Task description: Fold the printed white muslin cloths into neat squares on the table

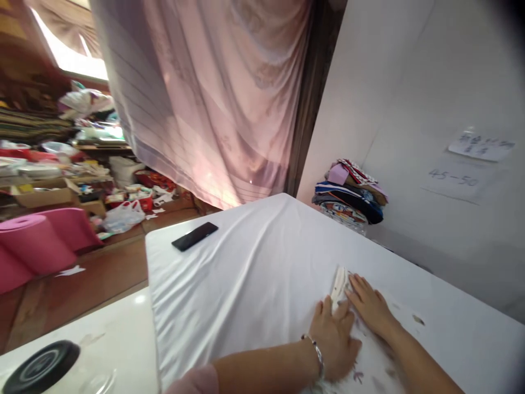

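Observation:
A white printed cloth point(371, 366) with small dark motifs lies on the white-covered table point(246, 284). At its far end is a pale folded band or edge point(339, 282). My left hand point(334, 339), with a silver bracelet at the wrist, lies on the cloth near that band, fingers spread. Just to its right and a little farther off, my right hand point(371, 306) rests flat with fingers stretched out, touching the cloth beside the band. Beneath my hands, part of the cloth is hidden, and I cannot tell what kind of garment or piece it is.
A black phone point(195, 236) lies near the table's left corner. Folded clothes point(350, 194) are stacked by the white wall. A pink curtain point(217, 98) hangs behind. A lower white surface at left holds a round black object point(43, 366). Pink rolls point(39, 243) stand beyond.

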A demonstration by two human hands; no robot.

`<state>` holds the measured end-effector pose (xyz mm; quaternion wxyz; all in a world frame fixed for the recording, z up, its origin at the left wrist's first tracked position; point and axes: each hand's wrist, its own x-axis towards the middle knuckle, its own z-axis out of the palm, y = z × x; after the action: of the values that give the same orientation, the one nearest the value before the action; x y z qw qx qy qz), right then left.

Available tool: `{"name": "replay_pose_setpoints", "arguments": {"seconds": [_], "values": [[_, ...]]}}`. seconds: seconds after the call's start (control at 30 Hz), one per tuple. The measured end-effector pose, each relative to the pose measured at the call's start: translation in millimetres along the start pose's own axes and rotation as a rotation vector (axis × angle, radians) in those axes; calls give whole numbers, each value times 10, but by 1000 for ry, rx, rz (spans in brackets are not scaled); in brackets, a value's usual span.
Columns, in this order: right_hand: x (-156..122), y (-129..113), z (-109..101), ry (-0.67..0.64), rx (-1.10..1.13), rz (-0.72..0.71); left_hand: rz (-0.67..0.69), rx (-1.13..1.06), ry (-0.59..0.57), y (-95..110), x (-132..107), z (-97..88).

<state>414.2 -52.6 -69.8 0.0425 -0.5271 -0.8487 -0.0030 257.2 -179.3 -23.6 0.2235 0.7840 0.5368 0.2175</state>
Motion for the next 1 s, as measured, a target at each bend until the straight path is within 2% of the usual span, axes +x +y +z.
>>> {"name": "replay_pose_setpoints", "arguments": {"seconds": [0.13, 0.27, 0.5, 0.77, 0.87, 1.0], "values": [[138, 47, 183, 107, -40, -147, -29, -39, -2, -8, 14, 24], [166, 18, 270, 180, -30, -141, -26, -39, 25, -29, 15, 43], [123, -119, 66, 112, -3, -21, 0, 28, 25, -31, -5, 14], [102, -218, -125, 34, 74, 38, -10, 85, 32, -84, 57, 55], [78, -138, -221, -43, 111, 52, -17, 106, 15, -99, 75, 51], [-98, 177, -348, -122, 116, 153, -20, 137, 0, -102, 98, 31]]}}
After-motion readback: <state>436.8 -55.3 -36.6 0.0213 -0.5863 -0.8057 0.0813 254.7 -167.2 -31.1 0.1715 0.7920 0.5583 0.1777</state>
